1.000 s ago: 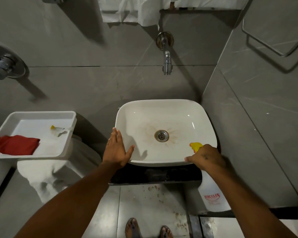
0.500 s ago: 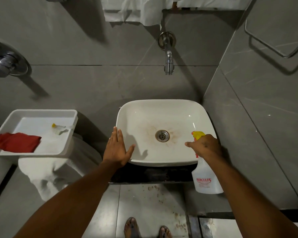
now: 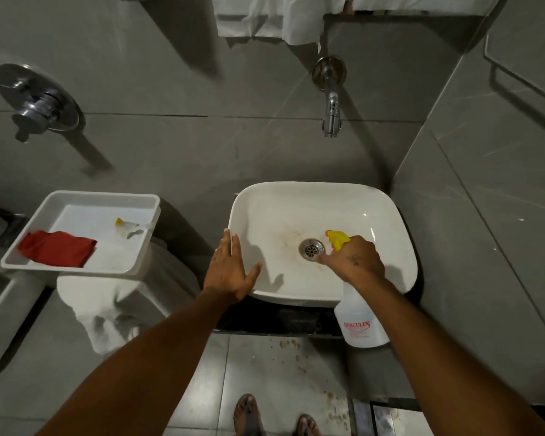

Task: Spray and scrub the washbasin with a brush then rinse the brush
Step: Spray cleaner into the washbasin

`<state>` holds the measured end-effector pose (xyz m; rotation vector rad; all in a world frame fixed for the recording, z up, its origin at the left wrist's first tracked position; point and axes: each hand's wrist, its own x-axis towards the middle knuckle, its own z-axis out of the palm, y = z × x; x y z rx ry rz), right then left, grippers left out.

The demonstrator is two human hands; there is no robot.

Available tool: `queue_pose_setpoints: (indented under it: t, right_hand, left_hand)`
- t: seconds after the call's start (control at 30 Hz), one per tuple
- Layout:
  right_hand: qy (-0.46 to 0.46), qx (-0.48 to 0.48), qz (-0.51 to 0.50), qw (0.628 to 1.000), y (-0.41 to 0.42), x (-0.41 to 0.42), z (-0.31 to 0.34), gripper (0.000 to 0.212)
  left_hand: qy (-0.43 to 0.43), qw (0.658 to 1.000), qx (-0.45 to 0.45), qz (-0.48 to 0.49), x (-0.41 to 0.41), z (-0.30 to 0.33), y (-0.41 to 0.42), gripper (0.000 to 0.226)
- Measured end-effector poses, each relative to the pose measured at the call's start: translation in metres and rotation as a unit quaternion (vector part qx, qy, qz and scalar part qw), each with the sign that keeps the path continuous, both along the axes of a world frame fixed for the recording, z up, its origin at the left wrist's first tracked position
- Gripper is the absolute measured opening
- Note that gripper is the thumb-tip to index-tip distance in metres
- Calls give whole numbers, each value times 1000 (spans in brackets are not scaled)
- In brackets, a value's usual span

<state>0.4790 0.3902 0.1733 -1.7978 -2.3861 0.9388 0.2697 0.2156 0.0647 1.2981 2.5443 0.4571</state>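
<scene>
The left hand (image 3: 230,272) lies flat and open on the washbasin (image 3: 390,247) rim, holding nothing. The right hand (image 3: 354,262) grips the spray bottle (image 3: 361,325) over the drain (image 3: 311,249). I think it is best to spray around the brown stains evenly. One bottle, one brush (image 3: 129,229) and one red cloth (image 3: 57,248) in one tray (image 3: 85,196).

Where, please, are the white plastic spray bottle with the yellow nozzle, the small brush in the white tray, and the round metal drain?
white plastic spray bottle (image 3: 361,325), head view, on its labelled body.
small brush (image 3: 127,229), head view, on its bristle head.
round metal drain (image 3: 311,249), head view, on its grate.
</scene>
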Motion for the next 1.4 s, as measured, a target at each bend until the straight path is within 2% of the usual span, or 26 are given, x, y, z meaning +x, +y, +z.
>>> queue_pose_setpoints:
  t: [0.17,0.3,0.43,0.53,0.6,0.77,1.0,1.23,1.4]
  right_hand:
    - [-25,16,-2,1000,-23,-12,-4,56]
    - [-36,16,17,999,-27,-9,-7,59]
    - [-14,31,-7,999,-26,-9,-5,49]
    - [10,30,-5,1000,-23,-6,-2,57]
    - [-18,26,2,1000,-24,-2,-2,60]
    - [-50,27,-12,998,-30,19,-8,44]
    - [-90,26,0,996,-22,58,-13,54]
    - [-81,9,-7,997,-15,78,-12,57]
    - [-29,7,2,1000,-18,75,-11,59]
  left_hand:
    - [4,1000,-4,2,0,0,1,101]
    - [4,1000,-7,3,0,-1,1,101]
    - [2,1000,-7,4,0,-1,0,102]
    - [1,1000,-10,6,0,-1,1,102]
    - [0,1000,-10,4,0,-1,1,102]
    - [1,1000,-12,-1,-1,0,0,103]
    - [2,1000,-17,-2,0,0,0,103]
    - [14,1000,-21,-1,0,-1,0,103]
    - [27,999,-22,3,1,2,1,100]
